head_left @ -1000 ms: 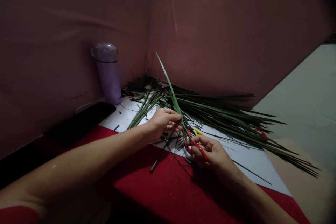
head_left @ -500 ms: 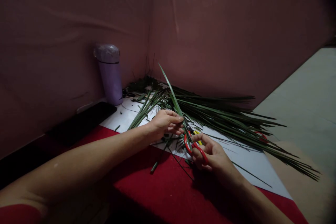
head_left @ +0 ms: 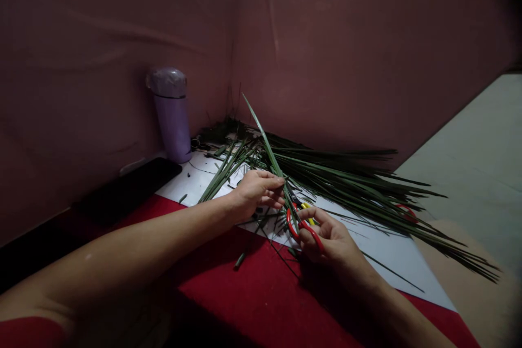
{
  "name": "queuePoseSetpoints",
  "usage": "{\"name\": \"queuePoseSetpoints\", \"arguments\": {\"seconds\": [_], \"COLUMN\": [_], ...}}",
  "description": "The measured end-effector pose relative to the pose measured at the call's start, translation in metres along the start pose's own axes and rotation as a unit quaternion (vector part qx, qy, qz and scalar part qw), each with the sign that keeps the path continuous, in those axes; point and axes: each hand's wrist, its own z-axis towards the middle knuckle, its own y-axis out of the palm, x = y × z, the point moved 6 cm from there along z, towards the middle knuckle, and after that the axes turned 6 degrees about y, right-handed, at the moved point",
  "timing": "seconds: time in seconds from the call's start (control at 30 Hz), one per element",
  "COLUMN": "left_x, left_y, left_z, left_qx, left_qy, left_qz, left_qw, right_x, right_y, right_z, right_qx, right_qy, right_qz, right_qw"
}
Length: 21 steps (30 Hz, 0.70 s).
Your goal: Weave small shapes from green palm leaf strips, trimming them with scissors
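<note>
My left hand (head_left: pixel 256 191) is closed in a pinch on a long green leaf strip (head_left: pixel 263 138) that rises up and to the left from my fingers. My right hand (head_left: pixel 328 236) grips red-handled scissors (head_left: pixel 302 227), their blades pointing at the lower end of that strip just below my left fingers. Both hands hover over a white sheet (head_left: pixel 379 247) lying on a red cloth (head_left: pixel 261 293).
A big pile of long green leaves (head_left: pixel 359 185) spreads across the sheet to the right. A lilac flask (head_left: pixel 171 114) stands in the back corner by the pinkish walls. A black flat object (head_left: pixel 122 187) lies at left. Cut leaf bits (head_left: pixel 240 259) litter the cloth.
The held strip has tilted slightly and its tip has dropped a little. My right hand has shifted the scissors up closer to my left fingers.
</note>
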Motion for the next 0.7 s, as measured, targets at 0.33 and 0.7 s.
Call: {"name": "queuePoseSetpoints", "arguments": {"seconds": [0.33,0.7], "left_x": [0.0046,0.0025], "left_y": [0.0008,0.0015], "left_z": [-0.0027,-0.0043], "left_qx": [0.014,0.023], "left_qy": [0.015,-0.002], "left_qz": [-0.002,-0.015], "left_qw": [1.000,1.000], "right_x": [-0.0030,-0.0025], "right_y": [0.0012,0.0024], "right_z": [-0.0015,-0.0021], "right_qx": [0.027,0.030], "right_qy": [0.004,0.010], "right_qz": [-0.052,-0.043], "right_qw": [0.998,0.999]}}
